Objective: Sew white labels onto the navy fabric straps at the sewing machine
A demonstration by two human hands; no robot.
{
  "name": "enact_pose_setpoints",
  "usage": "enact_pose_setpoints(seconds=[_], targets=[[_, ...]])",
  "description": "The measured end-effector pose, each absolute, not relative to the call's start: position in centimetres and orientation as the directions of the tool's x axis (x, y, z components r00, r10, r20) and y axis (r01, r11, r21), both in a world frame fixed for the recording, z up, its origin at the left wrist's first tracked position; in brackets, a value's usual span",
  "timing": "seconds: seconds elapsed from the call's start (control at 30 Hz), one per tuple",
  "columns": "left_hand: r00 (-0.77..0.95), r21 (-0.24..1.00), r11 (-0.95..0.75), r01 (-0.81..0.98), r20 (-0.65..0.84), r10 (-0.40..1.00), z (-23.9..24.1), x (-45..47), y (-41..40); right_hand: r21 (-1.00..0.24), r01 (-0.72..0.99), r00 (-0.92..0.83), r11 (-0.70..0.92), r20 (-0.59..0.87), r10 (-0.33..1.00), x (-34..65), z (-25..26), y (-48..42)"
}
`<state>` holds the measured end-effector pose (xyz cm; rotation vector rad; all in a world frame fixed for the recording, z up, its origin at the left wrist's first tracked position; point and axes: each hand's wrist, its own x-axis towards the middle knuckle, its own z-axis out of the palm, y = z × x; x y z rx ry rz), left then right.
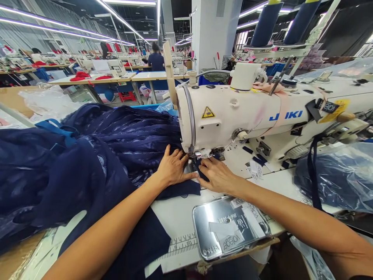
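Observation:
A heap of navy blue fabric [87, 155] lies across the left of the sewing table and runs under the head of a white sewing machine [262, 112]. My left hand [173, 167] lies flat on the fabric just left of the presser foot [201, 154], fingers stretched out. My right hand [217, 175] presses on the fabric edge right of the foot, fingers together and pointing at the needle. Both hands touch the cloth beside the needle.
A shiny metal tray [204, 233] with white labels sits at the table's front edge, next to a printed ruler strip [183, 245]. A plastic bag of navy cloth [340, 179] lies at right. Two dark thread cones [266, 23] stand behind the machine. Other workstations and people fill the background.

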<state>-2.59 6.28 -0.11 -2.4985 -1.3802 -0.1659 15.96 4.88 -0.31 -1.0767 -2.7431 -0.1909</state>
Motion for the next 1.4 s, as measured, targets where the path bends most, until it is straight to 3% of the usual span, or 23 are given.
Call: enact_pose_setpoints(seconds=[0.43, 0.8, 1.0, 1.23, 1.4], targets=[[0.530, -0.198, -0.492, 0.848, 0.257, 0.808, -0.2, -2.5, 6.5, 0.072, 0.698, -0.702, 0.712, 0.266, 0.661, 15.7, -1.1, 5.2], [0.529, -0.184, -0.498, 0.848, 0.222, 0.819, 0.5, -2.3, 5.1, 0.003, 0.651, -0.738, 0.759, 0.237, 0.632, 18.0, -0.9, 7.5], [0.652, -0.120, -0.641, 0.758, 0.167, 0.740, 1.2, -2.9, 1.1, -0.067, 0.614, -0.774, 0.786, 0.140, 0.617, 19.4, 0.3, 8.5], [0.620, -0.046, -0.619, 0.784, 0.108, 0.777, 1.6, -3.1, 1.1, -0.184, 0.556, -0.821, 0.811, 0.032, 0.570, 23.9, 4.2, 3.3], [0.639, -0.007, -0.639, 0.769, 0.020, 0.769, 2.4, -2.4, 1.2, -0.055, 0.554, -0.831, 0.831, 0.020, 0.555, 26.7, 2.9, 0.5]])
